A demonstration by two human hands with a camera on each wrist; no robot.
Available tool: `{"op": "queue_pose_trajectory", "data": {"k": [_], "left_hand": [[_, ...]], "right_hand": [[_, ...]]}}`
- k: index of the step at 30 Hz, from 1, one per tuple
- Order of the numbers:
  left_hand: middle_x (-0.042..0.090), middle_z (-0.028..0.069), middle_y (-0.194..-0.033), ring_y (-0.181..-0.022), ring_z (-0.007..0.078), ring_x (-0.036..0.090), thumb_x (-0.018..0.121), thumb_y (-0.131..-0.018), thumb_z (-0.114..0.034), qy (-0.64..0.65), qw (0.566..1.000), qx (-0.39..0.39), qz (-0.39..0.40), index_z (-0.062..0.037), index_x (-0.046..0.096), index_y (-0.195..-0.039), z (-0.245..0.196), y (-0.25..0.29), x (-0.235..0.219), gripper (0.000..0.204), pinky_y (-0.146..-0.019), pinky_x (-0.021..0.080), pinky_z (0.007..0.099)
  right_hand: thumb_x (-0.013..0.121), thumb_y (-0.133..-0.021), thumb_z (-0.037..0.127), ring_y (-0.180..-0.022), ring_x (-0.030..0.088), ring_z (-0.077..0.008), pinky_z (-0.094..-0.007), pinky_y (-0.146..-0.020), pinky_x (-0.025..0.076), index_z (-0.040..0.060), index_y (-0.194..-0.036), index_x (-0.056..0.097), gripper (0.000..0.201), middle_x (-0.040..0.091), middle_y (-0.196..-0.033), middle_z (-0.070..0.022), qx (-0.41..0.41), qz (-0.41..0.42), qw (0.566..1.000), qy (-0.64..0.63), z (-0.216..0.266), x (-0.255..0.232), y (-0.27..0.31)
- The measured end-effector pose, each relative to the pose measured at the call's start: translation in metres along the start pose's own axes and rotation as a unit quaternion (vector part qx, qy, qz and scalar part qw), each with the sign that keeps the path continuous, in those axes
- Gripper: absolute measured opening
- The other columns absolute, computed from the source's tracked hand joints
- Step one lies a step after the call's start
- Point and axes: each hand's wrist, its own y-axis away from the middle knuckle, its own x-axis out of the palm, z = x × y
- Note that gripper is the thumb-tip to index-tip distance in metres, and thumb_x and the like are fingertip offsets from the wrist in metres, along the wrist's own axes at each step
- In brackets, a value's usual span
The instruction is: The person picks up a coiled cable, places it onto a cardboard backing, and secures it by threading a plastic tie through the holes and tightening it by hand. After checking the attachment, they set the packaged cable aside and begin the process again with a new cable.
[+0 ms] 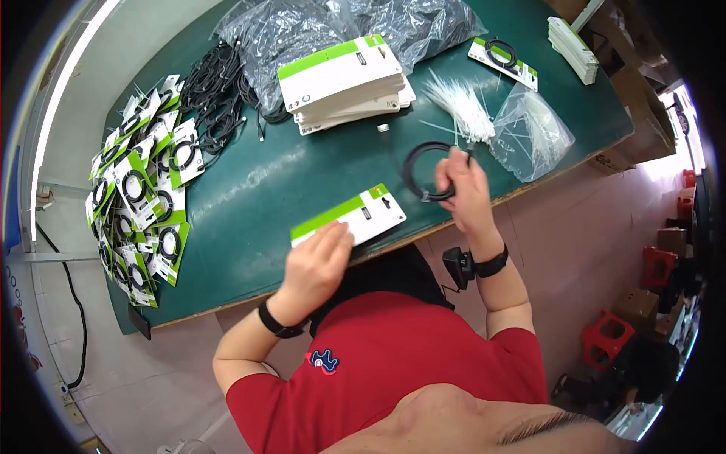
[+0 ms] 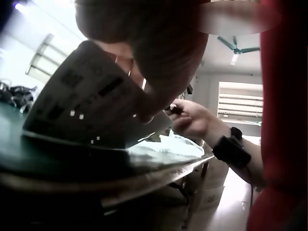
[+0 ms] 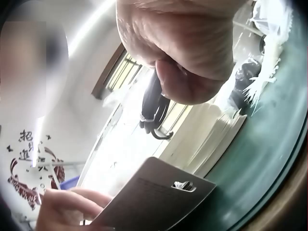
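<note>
My left hand (image 1: pixel 318 261) grips a white cardboard packaging card (image 1: pixel 384 215) with a green strip by its near left part, close to the table's front edge. The left wrist view shows the card (image 2: pixel 72 103) tilted up, thumb on one face and fingers behind. A hang hole is cut in the card (image 3: pixel 154 197) in the right wrist view. To the right, my right hand (image 1: pixel 470 193) pinches a coiled black cable (image 1: pixel 411 172) above the table. In the right wrist view the coil (image 3: pixel 153 108) hangs below the thumb, and one cable end sticks out with a metal plug (image 1: pixel 383 129).
Finished-looking cards with coiled cables (image 1: pixel 136 189) lie heaped at the left. Behind are loose black cables (image 1: pixel 215 83), plastic bags (image 1: pixel 423 30) and a stack of cards (image 1: pixel 340 76). White zip ties (image 1: pixel 461 110) and a clear bag (image 1: pixel 533 136) lie at the right.
</note>
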Motion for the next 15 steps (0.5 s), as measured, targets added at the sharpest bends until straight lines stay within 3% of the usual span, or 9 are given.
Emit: {"op": "queue_pose_trajectory", "data": {"k": [2,3,7,10,15], "left_hand": [[0.065,0.0152,-0.12,-0.106,0.0319,0.067,0.072,-0.076,0.0,0.057,0.998,-0.005,-0.029,-0.0042,0.07,-0.102,-0.016,0.007,0.012,0.025,-0.083,0.056,0.0402],[0.065,0.0152,-0.12,-0.106,0.0319,0.067,0.072,-0.076,0.0,0.059,0.998,-0.009,-0.027,-0.0042,0.07,-0.102,-0.021,0.007,0.014,0.025,-0.083,0.056,0.0402],[0.063,0.0157,-0.12,-0.115,0.0306,0.062,0.068,-0.079,-0.004,0.069,0.995,-0.007,-0.066,-0.0017,0.068,-0.099,-0.026,0.005,0.025,0.021,-0.092,0.054,0.042],[0.063,0.0153,-0.116,-0.11,0.0309,0.063,0.07,-0.078,-0.004,0.14,0.987,-0.029,-0.073,-0.0007,0.069,-0.099,-0.023,0.018,0.046,0.022,-0.095,0.053,0.0428],[0.062,0.0148,-0.111,-0.104,0.0302,0.064,0.07,-0.078,-0.003,0.137,0.989,-0.013,-0.057,0.0002,0.069,-0.101,-0.02,0.026,0.048,0.023,-0.096,0.053,0.0438]], "right_hand": [[0.047,-0.108,0.036,-0.05,0.039,-0.0038,-0.0211,-0.04,0.028,0.0079,-0.081,0.049,0.039,0.047,-0.065,0.001,-0.021,0.029,0.997,0.075,-0.012,0.021,-0.001],[0.05,-0.107,0.034,-0.051,0.044,-0.0041,-0.0214,-0.041,0.031,0.0061,-0.084,0.052,0.036,0.05,-0.065,0.0015,-0.05,0.061,0.986,0.148,-0.018,0.031,0.0],[0.056,-0.104,0.029,-0.054,0.051,-0.0051,-0.0228,-0.046,0.04,0.0034,-0.09,0.056,0.029,0.057,-0.07,0.0005,-0.071,0.131,0.965,0.216,-0.045,0.057,0.005],[0.06,-0.102,0.03,-0.059,0.055,-0.0064,-0.0239,-0.054,0.046,0.0016,-0.1,0.06,0.028,0.061,-0.073,-0.0006,0.111,0.231,0.936,0.243,-0.037,0.068,0.011],[0.066,-0.098,0.028,-0.067,0.059,-0.0087,-0.0258,-0.06,0.048,0.0017,-0.105,0.063,0.027,0.065,-0.079,-0.0021,0.166,0.323,0.884,0.296,-0.026,0.056,0.002]]}}
